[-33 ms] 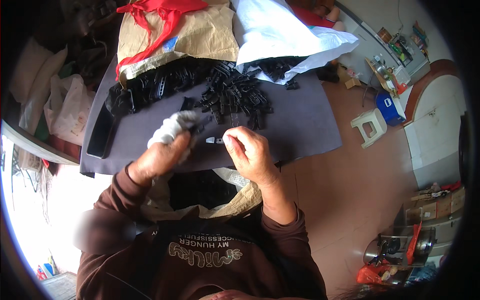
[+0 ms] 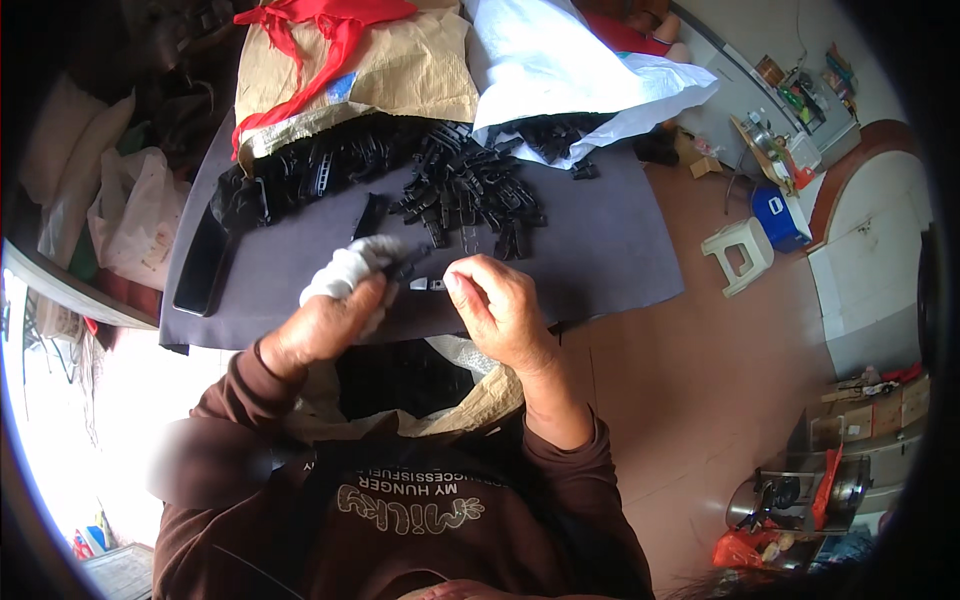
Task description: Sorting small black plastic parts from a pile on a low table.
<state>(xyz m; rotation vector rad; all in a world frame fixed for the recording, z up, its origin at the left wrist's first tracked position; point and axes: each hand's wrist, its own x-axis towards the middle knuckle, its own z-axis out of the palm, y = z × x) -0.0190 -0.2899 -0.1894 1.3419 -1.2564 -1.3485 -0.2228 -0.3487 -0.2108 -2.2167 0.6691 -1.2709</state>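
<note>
At the far left, a white plastic bag was located beside the surface, which was covered in dark grey. A black smartphone lay flat near the left edge of the surface. The brown woven sack, draped with red cloth, lay open at the far side, with black plastic parts at its mouth. The left hand, partly covered by a white glove, was positioned over the near edge; its fingers were clamped on a black plastic piece. Beyond it, the pile of black parts occupied the middle. A small pale blade-like tool projected leftward from the right hand, whose thumb and forefinger were pressed together on it; its exact type could not be confirmed at this scale. The white sack lay open behind. On the floor to the right stood a cream stool and a blue box.
</note>
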